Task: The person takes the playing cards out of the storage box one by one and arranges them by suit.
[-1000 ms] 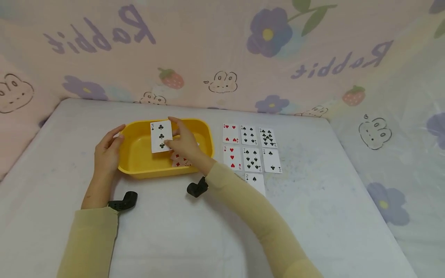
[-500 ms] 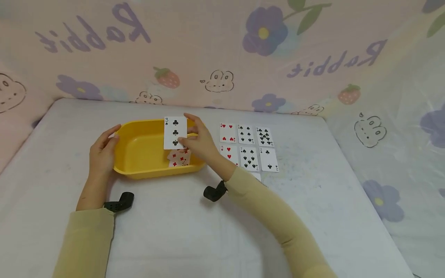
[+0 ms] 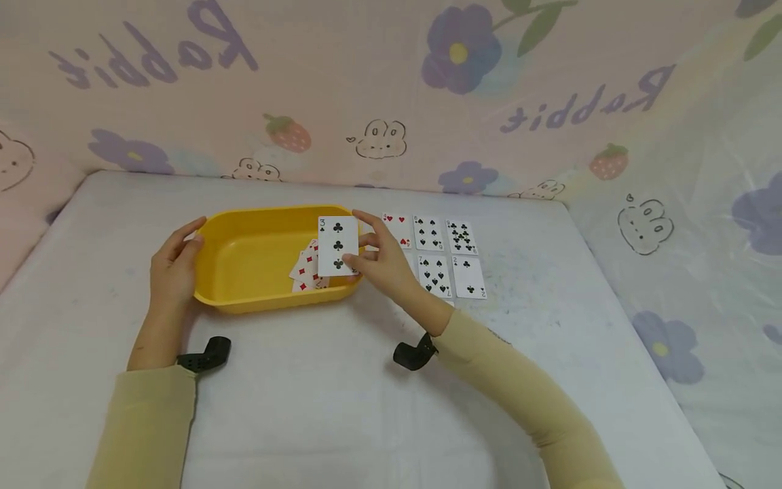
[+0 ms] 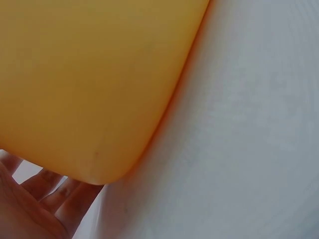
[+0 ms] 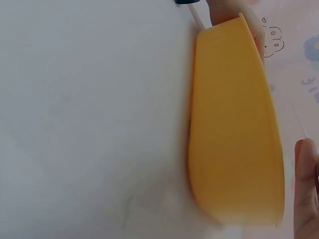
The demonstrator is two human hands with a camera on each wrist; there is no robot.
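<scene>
My right hand (image 3: 391, 268) pinches a playing card, the three of clubs (image 3: 330, 231), face up over the right end of a yellow plastic tub (image 3: 275, 299). In the right wrist view the right thumb (image 5: 305, 194) shows at the right edge, with the card's thin edge (image 5: 300, 120) beyond its tip. Beneath the held card, several red diamond cards (image 3: 303, 273) lie in the tub, partly covered by it. My left hand (image 3: 171, 275) rests against the tub's left end; in the left wrist view its fingers (image 4: 72, 199) lie straight along the tub's outer wall (image 4: 89, 99).
Face-up cards lie in rows right of the tub, among them a six of spades (image 3: 429, 233), nine of clubs (image 3: 461, 238), seven of spades (image 3: 434, 276) and two of clubs (image 3: 469, 277). My right hand and forearm hide others. A printed curtain (image 3: 330, 88) rises behind the white table (image 3: 305, 407).
My right hand has carried the three of clubs rightward across the tub, uncovering more of the diamond cards. My left hand stays at the tub's left end. The head view has shifted slightly.
</scene>
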